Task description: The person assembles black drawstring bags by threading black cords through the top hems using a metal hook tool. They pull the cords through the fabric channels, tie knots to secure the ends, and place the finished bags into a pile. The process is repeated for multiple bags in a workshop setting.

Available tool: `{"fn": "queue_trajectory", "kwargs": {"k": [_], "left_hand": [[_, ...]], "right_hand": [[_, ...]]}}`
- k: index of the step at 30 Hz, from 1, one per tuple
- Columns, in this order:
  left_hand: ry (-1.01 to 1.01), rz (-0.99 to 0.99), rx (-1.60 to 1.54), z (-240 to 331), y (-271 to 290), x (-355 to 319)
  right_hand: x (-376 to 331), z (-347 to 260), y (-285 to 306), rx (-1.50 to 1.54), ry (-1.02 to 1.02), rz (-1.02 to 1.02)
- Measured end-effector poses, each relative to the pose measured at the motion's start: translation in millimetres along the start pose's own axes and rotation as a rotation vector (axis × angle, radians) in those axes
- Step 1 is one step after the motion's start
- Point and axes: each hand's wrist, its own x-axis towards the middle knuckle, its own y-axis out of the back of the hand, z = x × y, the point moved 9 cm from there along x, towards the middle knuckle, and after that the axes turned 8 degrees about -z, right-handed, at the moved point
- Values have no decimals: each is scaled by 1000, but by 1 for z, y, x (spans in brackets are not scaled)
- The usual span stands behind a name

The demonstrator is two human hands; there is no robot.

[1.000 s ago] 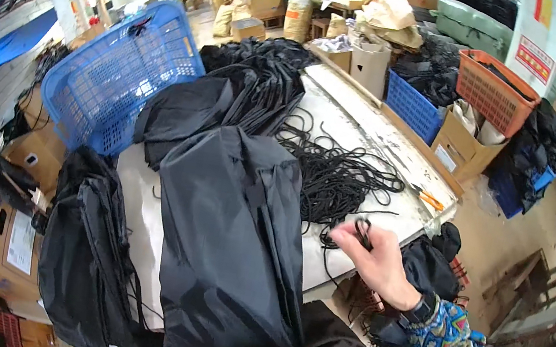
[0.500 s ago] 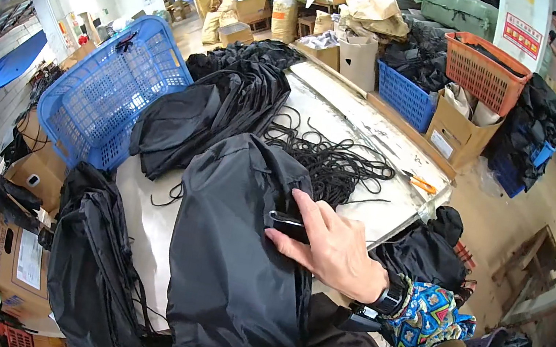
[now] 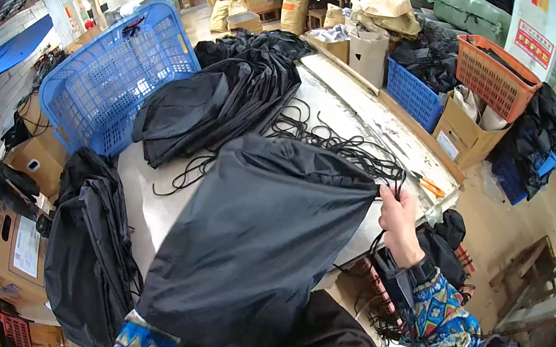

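Black cord (image 3: 400,183) clamped in right hand (image 3: 400,221) | black bag (image 3: 259,237) stretched, far-right corner held | left hand hidden, grip cannot be told

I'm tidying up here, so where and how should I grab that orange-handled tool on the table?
Best by its orange handle, likely pinched from above and the right: the handle points towards the edge of the table, while its other end points left, towards the cords. Your right hand looks closest, but grips the corner of the black bag.
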Motion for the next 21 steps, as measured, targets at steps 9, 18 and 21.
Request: {"fn": "queue_trajectory", "kwargs": {"k": [9, 18, 21], "left_hand": [[-18, -1344, -774, 155, 20, -62], [-144, -71, 336, 102, -21, 175], [-186, -105, 337, 99, -46, 173]], "right_hand": [[12, 45, 17, -139, -154, -14], [1, 41, -10, -152, -81, -20], [1, 40, 4, -148, -63, -18]]}}
